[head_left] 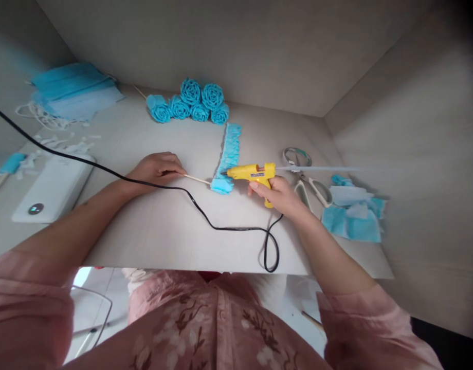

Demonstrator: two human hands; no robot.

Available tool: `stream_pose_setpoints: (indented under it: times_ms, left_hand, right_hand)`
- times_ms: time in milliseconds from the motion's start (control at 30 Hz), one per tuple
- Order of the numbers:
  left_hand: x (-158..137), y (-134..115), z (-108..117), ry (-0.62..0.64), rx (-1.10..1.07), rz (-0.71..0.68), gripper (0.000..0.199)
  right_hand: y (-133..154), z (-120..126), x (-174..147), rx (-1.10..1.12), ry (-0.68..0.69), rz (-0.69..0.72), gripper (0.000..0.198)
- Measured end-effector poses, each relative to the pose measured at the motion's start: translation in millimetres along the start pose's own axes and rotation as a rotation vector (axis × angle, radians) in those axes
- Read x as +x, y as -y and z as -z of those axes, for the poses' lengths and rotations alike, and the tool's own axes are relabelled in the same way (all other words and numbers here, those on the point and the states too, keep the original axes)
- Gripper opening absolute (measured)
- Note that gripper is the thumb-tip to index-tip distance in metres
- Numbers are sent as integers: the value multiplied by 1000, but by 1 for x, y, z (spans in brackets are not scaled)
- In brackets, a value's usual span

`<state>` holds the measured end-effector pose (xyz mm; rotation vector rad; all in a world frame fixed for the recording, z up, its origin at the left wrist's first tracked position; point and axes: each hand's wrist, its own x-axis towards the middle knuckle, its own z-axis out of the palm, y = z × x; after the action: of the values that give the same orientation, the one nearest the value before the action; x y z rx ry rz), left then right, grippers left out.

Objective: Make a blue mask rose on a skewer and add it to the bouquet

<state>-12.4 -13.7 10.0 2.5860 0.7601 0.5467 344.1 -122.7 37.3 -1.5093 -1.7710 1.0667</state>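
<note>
My left hand (159, 168) is closed on a thin wooden stick (198, 179), whose far end meets a ruffled blue strip (231, 146). The strip lies lengthwise on the table, and its near end is folded or wrapped about the stick's tip. In my right hand (275, 192) is a yellow glue gun (248, 171), gripped by its handle. Its nozzle points left and sits at the strip, just above the wrapped end; whether it touches I cannot tell. A long pale glue stick (321, 168) juts from the gun's back.
Several rolled blue rosettes (190, 103) stand at the back, left of them a pile of blue masks (72, 87). A white power bank (53, 187) lies left. Scissors (313, 187) and blue scraps (352, 213) lie right. A black cord (217, 227) crosses over my left forearm.
</note>
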Motion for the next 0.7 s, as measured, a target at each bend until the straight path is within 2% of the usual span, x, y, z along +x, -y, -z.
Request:
stream_pose_setpoints:
  times_ms: [700]
  left_hand:
    - [0, 0, -3, -38, -35, 22, 40]
  right_hand:
    - [-3, -3, 1, -34, -18, 11, 48]
